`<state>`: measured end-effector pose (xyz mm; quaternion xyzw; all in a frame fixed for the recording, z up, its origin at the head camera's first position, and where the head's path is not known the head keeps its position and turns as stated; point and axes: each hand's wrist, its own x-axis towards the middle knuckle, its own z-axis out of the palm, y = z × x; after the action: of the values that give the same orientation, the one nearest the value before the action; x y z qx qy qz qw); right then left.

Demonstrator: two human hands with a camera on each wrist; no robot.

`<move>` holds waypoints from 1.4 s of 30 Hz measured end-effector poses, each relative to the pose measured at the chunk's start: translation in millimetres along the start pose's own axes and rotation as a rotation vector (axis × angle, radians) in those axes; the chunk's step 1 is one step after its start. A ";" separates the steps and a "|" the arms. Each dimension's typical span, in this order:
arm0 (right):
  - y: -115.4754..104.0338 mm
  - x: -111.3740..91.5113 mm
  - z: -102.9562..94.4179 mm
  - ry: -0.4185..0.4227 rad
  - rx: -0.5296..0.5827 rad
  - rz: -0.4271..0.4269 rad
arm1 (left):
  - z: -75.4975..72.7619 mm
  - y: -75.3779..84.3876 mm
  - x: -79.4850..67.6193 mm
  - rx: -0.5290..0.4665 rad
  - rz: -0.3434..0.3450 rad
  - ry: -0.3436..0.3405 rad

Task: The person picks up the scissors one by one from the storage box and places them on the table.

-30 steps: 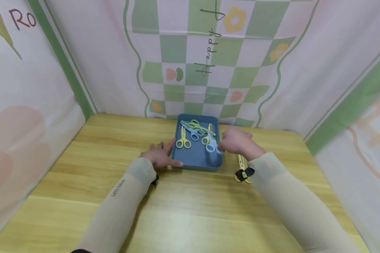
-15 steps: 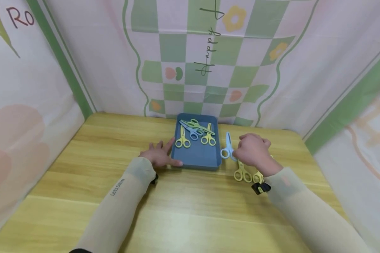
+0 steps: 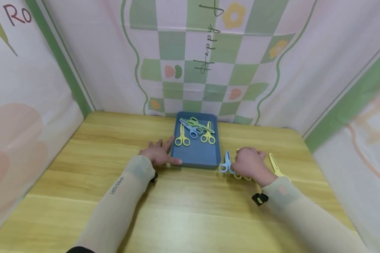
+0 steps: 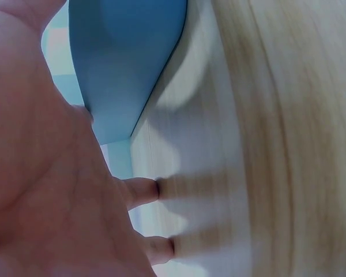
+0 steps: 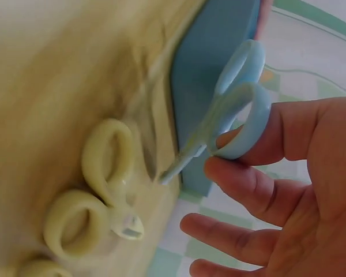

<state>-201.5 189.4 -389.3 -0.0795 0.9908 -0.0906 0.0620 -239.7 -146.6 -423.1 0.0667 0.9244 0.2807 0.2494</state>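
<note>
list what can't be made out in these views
Right wrist: mark on the middle yellow scissors, too blurred to read.
Head: most of their blades, hidden by the right hand; handle loops of the rightmost yellow scissors, behind the right sleeve.
Left wrist: inside of the blue tray, hidden by its wall.

Head view: right hand (image 3: 249,163) is covering most of the near yellow scissors (image 5: 116,203) and part of one loop of the blue scissors (image 5: 210,124). Right sleeve (image 3: 304,203) is hiding the outer yellow scissors' (image 3: 274,164) handles. Left wrist view: top edge is cropping the tray (image 4: 127,57), left edge the left hand (image 4: 46,150). Right wrist view: tabletop (image 5: 34,69) is looking blurred.
</note>
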 end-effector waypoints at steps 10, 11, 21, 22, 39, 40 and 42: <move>-3.9 -1.3 15.5 -0.035 0.036 -0.002 | -2.0 0.3 1.7 0.003 -0.007 -0.005; -3.9 -1.7 17.0 -0.033 0.030 -0.003 | -2.1 -0.1 2.4 0.004 -0.008 -0.006; -5.7 -5.6 24.6 -0.039 -0.014 -0.020 | -2.4 -2.4 5.1 0.006 -0.025 -0.016; -5.4 -6.2 24.3 -0.041 -0.019 -0.026 | -2.0 -2.6 4.9 0.005 -0.026 -0.015; -7.2 0.6 -6.7 -0.017 0.080 -0.071 | 0.7 -1.5 4.0 0.010 -0.008 -0.015; -8.2 2.4 -5.6 -0.027 0.104 -0.086 | 0.8 -1.4 4.0 0.009 -0.008 -0.014; -9.9 7.2 -2.3 -0.054 0.157 -0.121 | 0.9 -1.5 4.0 0.012 -0.006 -0.013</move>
<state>-207.5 179.0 -386.0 -0.1365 0.9720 -0.1695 0.0889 -242.7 -146.3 -426.2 0.0670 0.9247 0.2739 0.2559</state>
